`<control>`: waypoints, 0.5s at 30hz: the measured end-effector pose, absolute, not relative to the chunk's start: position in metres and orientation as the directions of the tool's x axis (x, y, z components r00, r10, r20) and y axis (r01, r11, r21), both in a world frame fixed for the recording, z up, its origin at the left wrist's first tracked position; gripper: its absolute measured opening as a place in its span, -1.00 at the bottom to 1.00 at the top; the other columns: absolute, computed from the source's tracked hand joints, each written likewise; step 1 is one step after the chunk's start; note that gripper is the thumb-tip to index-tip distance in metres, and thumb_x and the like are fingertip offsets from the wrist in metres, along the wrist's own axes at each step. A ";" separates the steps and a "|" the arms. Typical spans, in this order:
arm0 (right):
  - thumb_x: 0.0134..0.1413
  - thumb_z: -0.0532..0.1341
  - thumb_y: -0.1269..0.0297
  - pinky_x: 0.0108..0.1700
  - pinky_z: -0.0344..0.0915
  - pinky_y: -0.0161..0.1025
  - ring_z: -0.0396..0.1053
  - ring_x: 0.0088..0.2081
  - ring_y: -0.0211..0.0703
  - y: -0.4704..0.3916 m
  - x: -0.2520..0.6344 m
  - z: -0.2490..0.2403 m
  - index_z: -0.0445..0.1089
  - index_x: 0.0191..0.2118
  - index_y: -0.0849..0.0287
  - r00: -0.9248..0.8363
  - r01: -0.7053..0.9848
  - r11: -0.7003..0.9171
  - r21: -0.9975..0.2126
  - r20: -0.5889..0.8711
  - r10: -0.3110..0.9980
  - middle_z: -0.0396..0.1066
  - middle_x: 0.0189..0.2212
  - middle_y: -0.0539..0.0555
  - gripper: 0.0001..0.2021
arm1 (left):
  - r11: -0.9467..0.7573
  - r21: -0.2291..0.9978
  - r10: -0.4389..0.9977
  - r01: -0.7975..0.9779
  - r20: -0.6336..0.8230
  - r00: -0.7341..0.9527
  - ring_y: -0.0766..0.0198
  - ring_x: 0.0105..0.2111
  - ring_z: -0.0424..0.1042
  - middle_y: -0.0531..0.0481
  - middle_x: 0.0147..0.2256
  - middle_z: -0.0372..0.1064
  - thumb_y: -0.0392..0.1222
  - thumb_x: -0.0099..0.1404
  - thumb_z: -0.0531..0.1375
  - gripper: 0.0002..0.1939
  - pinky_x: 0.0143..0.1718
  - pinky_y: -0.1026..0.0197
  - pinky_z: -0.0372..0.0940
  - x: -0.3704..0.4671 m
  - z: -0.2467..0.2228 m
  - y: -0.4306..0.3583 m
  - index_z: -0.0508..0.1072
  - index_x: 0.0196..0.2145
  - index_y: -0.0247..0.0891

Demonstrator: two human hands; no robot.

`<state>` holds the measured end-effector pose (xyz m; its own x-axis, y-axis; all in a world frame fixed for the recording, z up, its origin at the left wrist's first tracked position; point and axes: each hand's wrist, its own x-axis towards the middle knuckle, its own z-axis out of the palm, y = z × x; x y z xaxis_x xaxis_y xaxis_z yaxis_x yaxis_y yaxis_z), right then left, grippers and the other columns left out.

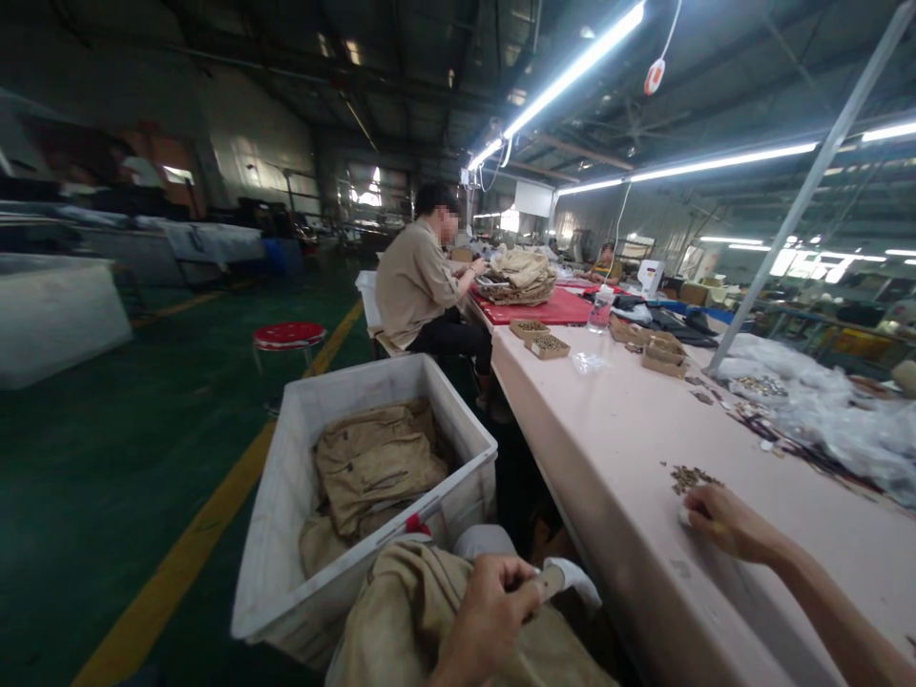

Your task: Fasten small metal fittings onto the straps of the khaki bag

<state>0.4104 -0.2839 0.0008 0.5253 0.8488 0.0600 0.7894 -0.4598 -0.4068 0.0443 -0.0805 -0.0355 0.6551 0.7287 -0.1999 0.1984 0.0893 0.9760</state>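
My left hand (487, 611) is closed on a strap end of a khaki garment (407, 611), which lies across my lap beside the bin. My right hand (722, 520) rests on the pink table (601, 439), fingers pressed together at the near edge of a small pile of brass-coloured metal pieces (693, 477). A white covering shows on one of its fingertips. Whether a piece is between those fingers is too small to tell.
A white bin (364, 563) holds khaki garments (379, 458). A seated person (419, 277) works at a red mat (536, 307). Small boxes (548, 345), a bottle (599, 310), plastic bags (822, 401) and a slanted pole (801, 200) are along the table. A red stool (290, 335) stands left.
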 end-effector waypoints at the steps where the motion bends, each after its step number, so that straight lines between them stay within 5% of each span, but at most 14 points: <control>1: 0.01 0.21 0.12 -0.31 0.14 -0.16 0.27 -0.37 -0.05 -0.278 0.401 0.002 0.28 -0.45 0.13 0.497 0.804 -0.427 -0.414 0.075 0.864 0.36 -0.48 0.05 -0.80 | 0.091 0.975 0.733 0.202 -0.203 0.649 0.22 -0.45 0.31 0.06 -0.55 0.36 -0.02 -0.02 0.39 -0.75 -0.39 0.20 0.13 0.044 -0.039 -0.081 0.54 -0.48 -0.26; 7: 0.31 0.12 0.04 -0.35 0.17 -0.23 0.25 -0.36 -0.14 -0.234 0.315 0.026 0.30 -0.26 0.14 0.218 0.815 -0.102 -0.571 0.140 0.966 0.34 -0.40 0.01 -0.74 | 0.103 0.979 0.754 0.173 -0.191 0.629 0.22 -0.43 0.32 0.05 -0.51 0.39 0.00 -0.02 0.41 -0.69 -0.36 0.20 0.17 0.046 -0.045 -0.082 0.54 -0.41 -0.27; 15: 0.31 0.18 0.19 -0.34 0.15 -0.26 0.21 -0.39 -0.22 -0.225 0.245 0.046 0.31 -0.24 0.13 0.068 0.756 0.044 -0.654 0.144 0.987 0.33 -0.41 0.00 -0.86 | 0.086 0.983 0.617 0.160 -0.179 0.766 0.36 -0.53 0.17 0.05 -0.57 0.35 -0.09 -0.01 0.36 -0.75 -0.47 0.25 0.01 0.048 -0.026 -0.093 0.59 -0.48 -0.37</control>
<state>0.2445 -0.2245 0.0461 0.0676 0.9872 0.1443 0.7556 0.0438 -0.6535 0.0484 -0.0934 -0.0261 0.7663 0.6172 -0.1785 0.1599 0.0859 0.9834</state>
